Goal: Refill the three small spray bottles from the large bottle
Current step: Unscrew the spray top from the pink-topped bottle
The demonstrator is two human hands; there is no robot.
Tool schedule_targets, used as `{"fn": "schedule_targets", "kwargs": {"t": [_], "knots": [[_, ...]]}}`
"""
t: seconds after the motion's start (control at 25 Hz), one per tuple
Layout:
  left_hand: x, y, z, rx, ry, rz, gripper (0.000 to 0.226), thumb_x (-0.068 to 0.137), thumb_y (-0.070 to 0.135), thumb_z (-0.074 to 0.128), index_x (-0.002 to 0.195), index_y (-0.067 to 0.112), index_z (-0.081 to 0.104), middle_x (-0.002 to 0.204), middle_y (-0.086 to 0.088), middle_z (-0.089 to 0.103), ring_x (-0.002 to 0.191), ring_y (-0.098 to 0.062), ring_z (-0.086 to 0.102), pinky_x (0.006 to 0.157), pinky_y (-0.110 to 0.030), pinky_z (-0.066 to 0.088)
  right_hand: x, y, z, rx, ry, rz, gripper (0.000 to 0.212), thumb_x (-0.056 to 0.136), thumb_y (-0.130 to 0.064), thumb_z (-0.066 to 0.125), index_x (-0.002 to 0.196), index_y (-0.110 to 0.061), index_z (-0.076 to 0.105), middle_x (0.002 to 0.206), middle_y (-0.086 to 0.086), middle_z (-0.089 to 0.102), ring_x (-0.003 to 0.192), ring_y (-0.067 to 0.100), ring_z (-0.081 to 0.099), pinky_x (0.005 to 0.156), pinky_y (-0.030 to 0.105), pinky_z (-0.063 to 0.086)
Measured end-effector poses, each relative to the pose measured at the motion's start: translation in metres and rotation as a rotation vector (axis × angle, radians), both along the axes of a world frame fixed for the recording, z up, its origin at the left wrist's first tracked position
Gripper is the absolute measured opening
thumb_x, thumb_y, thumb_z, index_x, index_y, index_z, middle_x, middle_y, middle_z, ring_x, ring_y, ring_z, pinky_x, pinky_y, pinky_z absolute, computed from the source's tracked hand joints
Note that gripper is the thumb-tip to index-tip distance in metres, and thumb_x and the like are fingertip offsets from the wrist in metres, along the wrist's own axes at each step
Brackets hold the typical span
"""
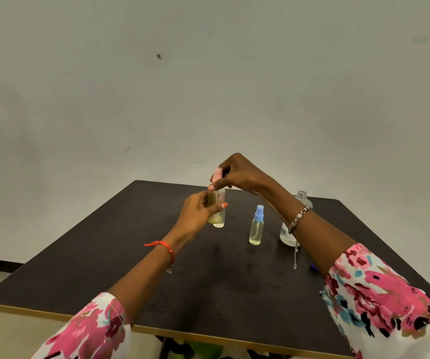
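My left hand (198,213) grips a small clear spray bottle (212,203) of yellowish liquid, held above the dark table (92,275). My right hand (237,174) pinches the pink spray cap (217,174) at the bottle's top. Right behind it another small clear bottle (220,221) shows, mostly hidden. A small bottle with a blue spray cap (256,229) stands upright to the right, holding pale liquid. The large clear bottle (287,237) stands further right with its neck uncapped, partly hidden by my right forearm.
A small blue object (312,267) lies on the table under my right forearm. A small clear piece (169,269) lies below my left wrist. The table's front edge runs close to me, and a plain wall stands behind.
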State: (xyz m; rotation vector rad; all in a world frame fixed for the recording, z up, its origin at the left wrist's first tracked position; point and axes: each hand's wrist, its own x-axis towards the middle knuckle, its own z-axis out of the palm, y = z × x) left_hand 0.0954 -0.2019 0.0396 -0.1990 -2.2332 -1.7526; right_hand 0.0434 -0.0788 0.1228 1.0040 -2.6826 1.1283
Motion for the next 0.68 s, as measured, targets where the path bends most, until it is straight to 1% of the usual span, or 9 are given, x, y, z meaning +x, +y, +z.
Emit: {"fn": "schedule_targets", "kwargs": {"t": [0.08, 0.12, 0.2, 0.28, 0.4, 0.48, 0.56, 0.64, 0.68], "knots": [[0.002, 0.000, 0.003, 0.060, -0.018, -0.092, 0.037, 0.082, 0.014, 0.065, 0.117, 0.005, 0.056, 0.113, -0.009, 0.063, 0.108, -0.024, 0.061, 0.089, -0.030, 0.050, 0.001, 0.008, 0.005, -0.003, -0.008, 0.062, 0.020, 0.072, -0.006, 0.074, 0.083, 0.010, 0.068, 0.093, 0.024, 0.069, 0.071, 0.016, 0.061, 0.057, 0.014, 0.047], [0.004, -0.001, 0.005, 0.074, -0.026, -0.138, 0.036, 0.083, 0.012, 0.064, 0.117, 0.006, 0.057, 0.113, -0.009, 0.064, 0.104, -0.022, 0.063, 0.088, -0.029, 0.051, 0.003, 0.012, 0.008, -0.001, -0.029, 0.105, 0.019, 0.072, -0.003, 0.073, 0.085, 0.010, 0.068, 0.092, 0.021, 0.069, 0.073, 0.014, 0.063, 0.062, 0.015, 0.050], [0.006, -0.004, 0.008, 0.069, -0.048, -0.241, 0.031, 0.085, 0.009, 0.060, 0.116, 0.007, 0.057, 0.106, -0.005, 0.066, 0.093, -0.010, 0.067, 0.081, -0.021, 0.053, 0.003, 0.022, 0.014, -0.012, -0.116, 0.215, 0.020, 0.073, 0.005, 0.069, 0.092, 0.009, 0.066, 0.088, 0.011, 0.068, 0.078, 0.009, 0.067, 0.072, 0.018, 0.054], [0.008, -0.005, 0.012, 0.045, -0.066, -0.315, 0.029, 0.086, 0.007, 0.058, 0.115, 0.009, 0.057, 0.101, 0.000, 0.067, 0.085, -0.003, 0.069, 0.074, -0.016, 0.054, 0.004, 0.029, 0.019, -0.025, -0.218, 0.312, 0.029, 0.075, 0.012, 0.063, 0.103, 0.004, 0.063, 0.088, 0.004, 0.068, 0.082, 0.007, 0.068, 0.074, 0.019, 0.055], [0.007, 0.001, 0.014, 0.021, -0.063, -0.282, 0.028, 0.086, 0.009, 0.058, 0.115, 0.009, 0.055, 0.109, -0.005, 0.065, 0.094, -0.008, 0.065, 0.079, -0.018, 0.051, 0.006, 0.035, 0.026, 0.015, -0.271, 0.349, 0.042, 0.078, 0.008, 0.062, 0.115, -0.010, 0.055, 0.096, 0.008, 0.067, 0.090, 0.014, 0.066, 0.078, 0.023, 0.056], [0.004, 0.005, 0.014, -0.025, -0.047, -0.230, 0.035, 0.085, 0.012, 0.060, 0.119, 0.006, 0.053, 0.119, -0.009, 0.061, 0.106, -0.017, 0.059, 0.088, -0.025, 0.046, 0.009, 0.032, 0.028, 0.090, -0.173, 0.220, 0.038, 0.078, -0.006, 0.068, 0.114, -0.009, 0.056, 0.097, 0.011, 0.065, 0.085, 0.017, 0.063, 0.071, 0.020, 0.054], [0.001, 0.007, 0.012, -0.047, -0.031, -0.196, 0.041, 0.084, 0.014, 0.063, 0.122, 0.004, 0.052, 0.121, -0.011, 0.060, 0.111, -0.020, 0.056, 0.092, -0.027, 0.046, 0.009, 0.027, 0.029, 0.213, -0.028, 0.041, 0.035, 0.077, -0.024, 0.071, 0.102, -0.001, 0.063, 0.081, 0.010, 0.064, 0.066, 0.016, 0.057, 0.056, 0.018, 0.047], [-0.001, 0.008, 0.012, -0.067, -0.018, -0.175, 0.041, 0.083, 0.014, 0.063, 0.122, 0.004, 0.053, 0.117, -0.008, 0.060, 0.109, -0.020, 0.056, 0.086, -0.022, 0.047, 0.009, 0.025, 0.031, 0.291, 0.044, -0.018, 0.035, 0.075, -0.029, 0.073, 0.089, 0.003, 0.068, 0.065, 0.006, 0.062, 0.054, 0.012, 0.054, 0.049, 0.015, 0.042], [-0.001, 0.008, 0.012, -0.083, -0.020, -0.168, 0.040, 0.084, 0.014, 0.063, 0.121, 0.004, 0.053, 0.115, -0.007, 0.060, 0.109, -0.020, 0.057, 0.085, -0.022, 0.047, 0.009, 0.026, 0.032, 0.308, 0.054, 0.006, 0.031, 0.075, -0.025, 0.073, 0.087, 0.004, 0.069, 0.064, 0.005, 0.062, 0.053, 0.011, 0.054, 0.048, 0.015, 0.041]]}}
